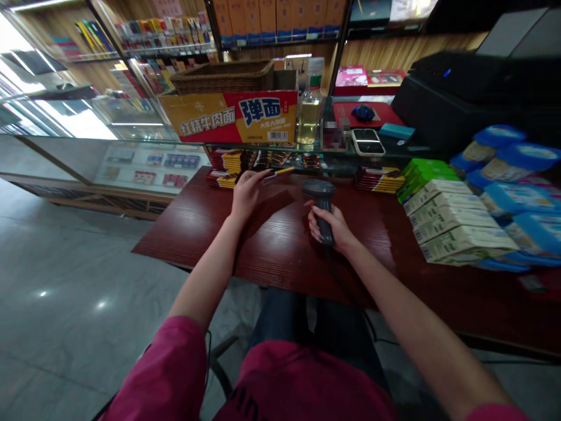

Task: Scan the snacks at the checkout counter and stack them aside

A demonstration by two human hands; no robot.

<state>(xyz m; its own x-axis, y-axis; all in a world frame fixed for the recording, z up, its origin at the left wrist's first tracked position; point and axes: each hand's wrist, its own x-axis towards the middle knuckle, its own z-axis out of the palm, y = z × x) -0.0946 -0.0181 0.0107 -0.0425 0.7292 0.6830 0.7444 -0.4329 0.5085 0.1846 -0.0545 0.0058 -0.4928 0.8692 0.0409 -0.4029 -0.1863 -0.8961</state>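
Observation:
My right hand (329,227) is wrapped round the grip of a dark handheld barcode scanner (319,196), whose head points away over the dark red wooden table (272,245). My left hand (246,192) reaches forward and pinches a thin flat pack (277,173) with a yellow end, holding it just in front of the scanner. Right behind that hand lie stacks of red and yellow flat packs (224,168) under the glass counter edge.
A glass counter (131,140) carries a red and yellow noodle carton (232,117), a wicker basket (223,76), a bottle (309,114) and a phone (368,141). Green (423,172), white (456,228) and blue boxes (521,199) pile at the right beside a black printer (464,93).

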